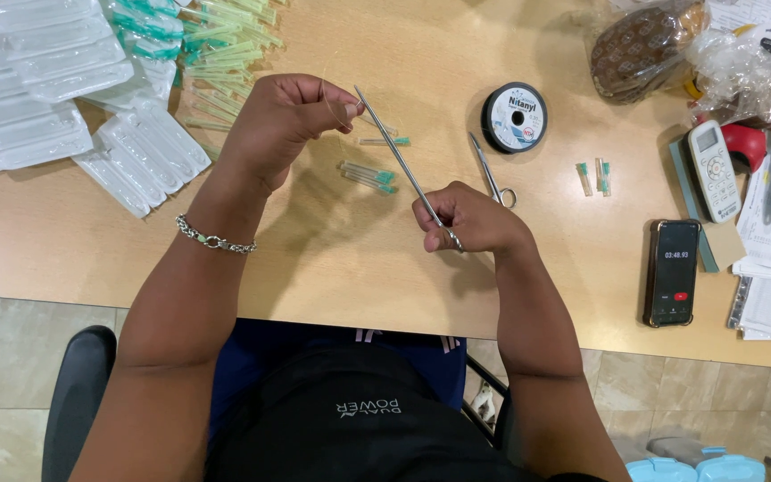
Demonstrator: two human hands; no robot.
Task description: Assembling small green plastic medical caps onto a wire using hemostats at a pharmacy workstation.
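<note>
Wide wooden table (510, 286) underneath, clear plastic packs (55, 98) heaped at its far left corner. Above the middle, the left hand (283, 120) is curled shut, pinching a thin thread at its fingertips. The right hand (470, 219) is closed around long steel forceps (399, 161), tip angled up towards the left fingers. Spool of line (514, 117) beyond, small scissors (492, 172) just beside the right hand.
</note>
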